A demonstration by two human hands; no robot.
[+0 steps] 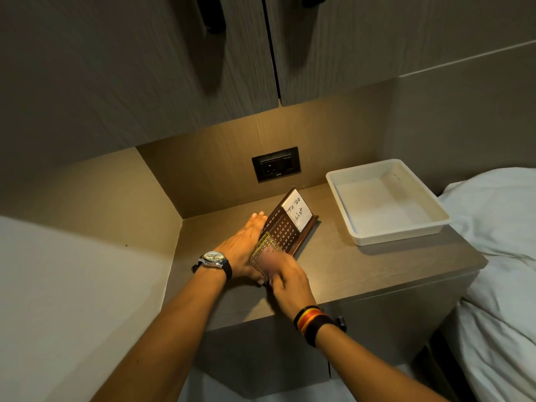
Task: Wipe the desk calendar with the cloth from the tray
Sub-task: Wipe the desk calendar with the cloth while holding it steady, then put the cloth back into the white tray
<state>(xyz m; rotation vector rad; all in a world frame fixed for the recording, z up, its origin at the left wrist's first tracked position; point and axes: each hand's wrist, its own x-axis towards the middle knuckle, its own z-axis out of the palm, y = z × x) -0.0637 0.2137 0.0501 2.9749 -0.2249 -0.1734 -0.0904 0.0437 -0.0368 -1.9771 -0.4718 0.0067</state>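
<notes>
The desk calendar point(287, 226) is a dark wooden stand with a date grid and a white "To Do List" note. It leans back on the bedside table point(362, 265). My left hand point(243, 245), with a wristwatch, lies flat against the calendar's left side and back, bracing it. My right hand point(287, 280), motion-blurred, presses a yellowish checked cloth point(263, 245) onto the calendar's lower left face. The white tray point(339, 198) stands to the right with nothing in it.
A black wall socket point(276, 163) sits in the back panel behind the calendar. Cabinet doors point(232, 68) hang low overhead. A bed with white linen point(499, 227) adjoins the table's right side. A wall closes the left.
</notes>
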